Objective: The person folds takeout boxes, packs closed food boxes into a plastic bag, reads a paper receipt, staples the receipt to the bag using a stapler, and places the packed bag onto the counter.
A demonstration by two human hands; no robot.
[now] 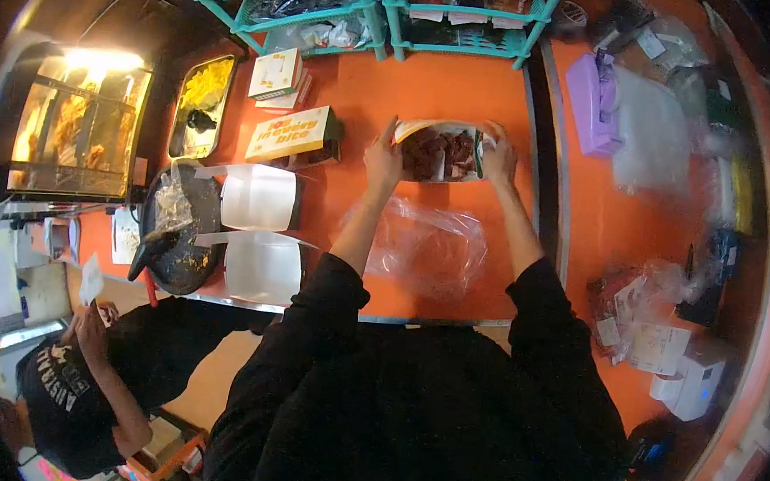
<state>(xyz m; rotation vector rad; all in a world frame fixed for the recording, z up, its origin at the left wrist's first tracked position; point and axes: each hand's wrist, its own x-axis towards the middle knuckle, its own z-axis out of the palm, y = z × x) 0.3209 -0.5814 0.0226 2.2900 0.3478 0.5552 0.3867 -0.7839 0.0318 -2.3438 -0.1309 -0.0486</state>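
A cardboard takeaway food box lies on the orange table, its lid partly up, with dark brown pieces of food inside. My left hand grips the box's left side, fingers at the lid's edge. At the right side, my right hand is closed on the box's edge and flap. A crumpled clear plastic bag lies just below the box. To the left stands a printed yellow and white box, and two white open boxes sit lower down.
Teal shelf racks stand at the back. On the left are a lit display case, a tray of yellow food and a black pan. A purple dispenser is on the right. Another person sits at lower left.
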